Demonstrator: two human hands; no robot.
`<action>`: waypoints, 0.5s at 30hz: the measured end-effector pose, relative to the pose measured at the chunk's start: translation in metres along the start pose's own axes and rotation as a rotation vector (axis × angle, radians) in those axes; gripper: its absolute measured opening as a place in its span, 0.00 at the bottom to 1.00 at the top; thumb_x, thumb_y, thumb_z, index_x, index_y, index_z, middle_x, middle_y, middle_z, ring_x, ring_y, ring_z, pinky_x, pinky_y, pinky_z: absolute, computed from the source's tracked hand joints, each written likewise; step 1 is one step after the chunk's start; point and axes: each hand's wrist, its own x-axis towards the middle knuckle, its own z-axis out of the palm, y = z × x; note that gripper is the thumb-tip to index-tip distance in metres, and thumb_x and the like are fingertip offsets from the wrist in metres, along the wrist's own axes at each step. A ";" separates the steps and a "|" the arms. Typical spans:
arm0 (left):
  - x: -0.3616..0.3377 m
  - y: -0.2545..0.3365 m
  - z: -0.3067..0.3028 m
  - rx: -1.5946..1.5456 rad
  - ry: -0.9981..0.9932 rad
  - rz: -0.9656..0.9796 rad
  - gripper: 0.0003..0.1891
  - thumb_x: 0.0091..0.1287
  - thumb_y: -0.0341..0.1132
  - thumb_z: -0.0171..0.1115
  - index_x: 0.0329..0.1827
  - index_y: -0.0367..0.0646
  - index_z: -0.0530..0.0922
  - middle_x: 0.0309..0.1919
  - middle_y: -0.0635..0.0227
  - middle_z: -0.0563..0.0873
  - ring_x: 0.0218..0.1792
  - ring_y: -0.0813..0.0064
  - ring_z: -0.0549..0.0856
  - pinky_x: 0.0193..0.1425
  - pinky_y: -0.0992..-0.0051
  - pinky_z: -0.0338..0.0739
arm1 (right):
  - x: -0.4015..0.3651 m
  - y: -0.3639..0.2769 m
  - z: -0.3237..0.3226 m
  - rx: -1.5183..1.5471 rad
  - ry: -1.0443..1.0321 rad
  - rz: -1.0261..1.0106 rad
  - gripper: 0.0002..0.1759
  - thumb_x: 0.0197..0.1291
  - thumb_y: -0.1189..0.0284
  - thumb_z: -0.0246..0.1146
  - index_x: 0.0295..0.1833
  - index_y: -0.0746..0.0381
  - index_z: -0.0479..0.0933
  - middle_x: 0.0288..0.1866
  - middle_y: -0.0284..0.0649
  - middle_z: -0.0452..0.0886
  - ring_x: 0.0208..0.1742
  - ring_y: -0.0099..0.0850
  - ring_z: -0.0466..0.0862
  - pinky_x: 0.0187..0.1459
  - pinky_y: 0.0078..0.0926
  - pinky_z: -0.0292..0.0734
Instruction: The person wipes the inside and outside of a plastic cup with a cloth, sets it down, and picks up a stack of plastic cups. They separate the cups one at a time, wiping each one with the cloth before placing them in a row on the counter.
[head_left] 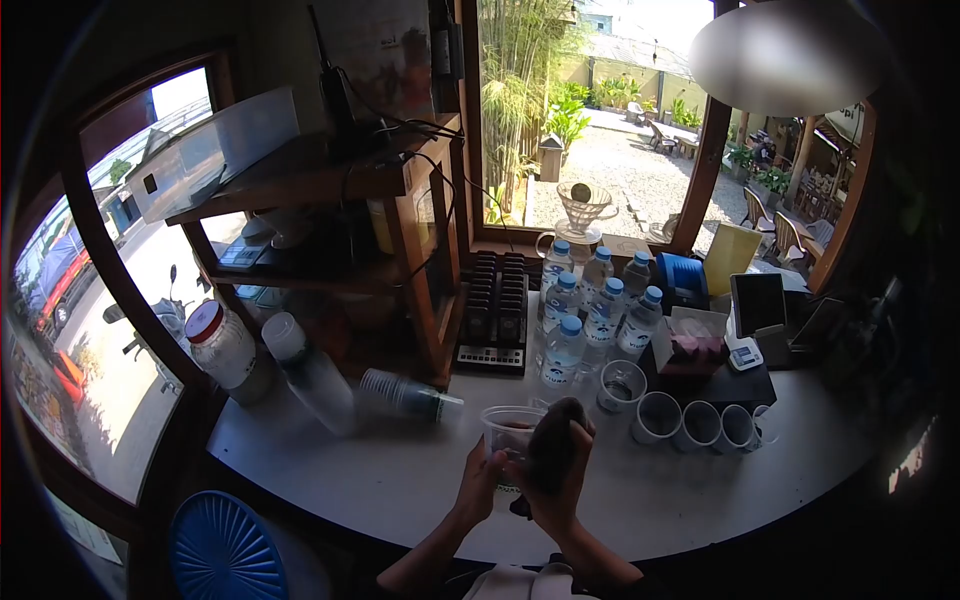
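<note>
My left hand [480, 484] is closed around the side of a clear plastic cup [503, 442], held upright above the counter's front part. Something brown shows inside the cup. In my right hand [569, 488] is a dark, soft-looking cloth [552, 446], bunched up against the cup's right side. The cloth hides part of the cup and some of my right fingers. Just beyond my hands, several water bottles with blue caps [565, 352] stand in a group. A clear cup [621, 386] stands right of the cloth.
Several plastic cups [698, 427] line the right side of the white counter [640, 505]. A stack of cups [408, 393] lies on its side at left, near a red-lidded jar [222, 347]. A wooden shelf [405, 255] rises behind. A blue-lidded container [228, 548] stands below the counter.
</note>
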 end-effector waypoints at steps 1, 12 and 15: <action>-0.004 0.003 0.001 0.056 -0.043 -0.039 0.35 0.68 0.59 0.54 0.63 0.35 0.66 0.51 0.61 0.79 0.53 0.70 0.78 0.59 0.70 0.73 | 0.002 0.000 -0.001 0.128 0.040 0.027 0.44 0.42 0.71 0.77 0.64 0.61 0.61 0.76 0.53 0.48 0.73 0.44 0.60 0.64 0.36 0.67; -0.004 0.019 -0.009 -0.077 -0.369 -0.281 0.38 0.60 0.58 0.62 0.63 0.36 0.64 0.47 0.59 0.79 0.46 0.72 0.83 0.49 0.73 0.80 | 0.000 0.002 -0.013 0.456 0.305 -0.029 0.24 0.59 0.66 0.68 0.58 0.62 0.70 0.32 0.42 0.79 0.37 0.30 0.82 0.43 0.33 0.78; -0.005 0.025 -0.016 -0.240 -0.565 -0.333 0.43 0.57 0.62 0.62 0.65 0.36 0.62 0.44 0.55 0.80 0.39 0.71 0.85 0.42 0.73 0.83 | 0.014 0.002 -0.027 0.868 0.202 0.181 0.28 0.65 0.57 0.61 0.62 0.64 0.67 0.35 0.42 0.80 0.38 0.30 0.82 0.45 0.33 0.77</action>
